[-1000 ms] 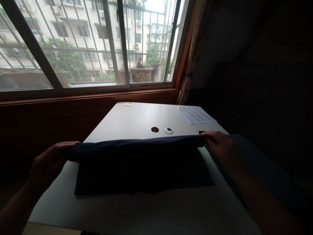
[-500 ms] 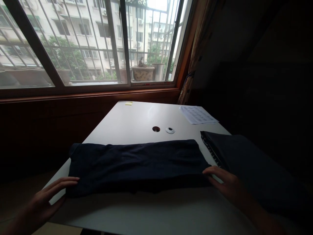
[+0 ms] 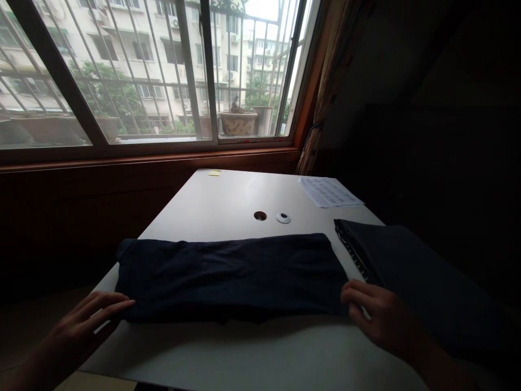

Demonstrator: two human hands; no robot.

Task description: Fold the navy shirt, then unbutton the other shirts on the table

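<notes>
A dark navy cloth lies folded into a long flat band across the near part of a white table. My left hand rests at the cloth's near left corner, fingers stretched out and touching its edge. My right hand sits at the near right corner, fingers loosely curled beside the hem, with nothing gripped in them.
A dark folded garment or case lies on the table's right side. Farther back are a printed sheet, a cable hole, its white cap and a yellow note. A barred window faces me.
A second ago both hands held the cloth's far edge lifted; they brought it toward me and laid it down as a fold. Since then the hands have let go and shifted slightly at the corners.
</notes>
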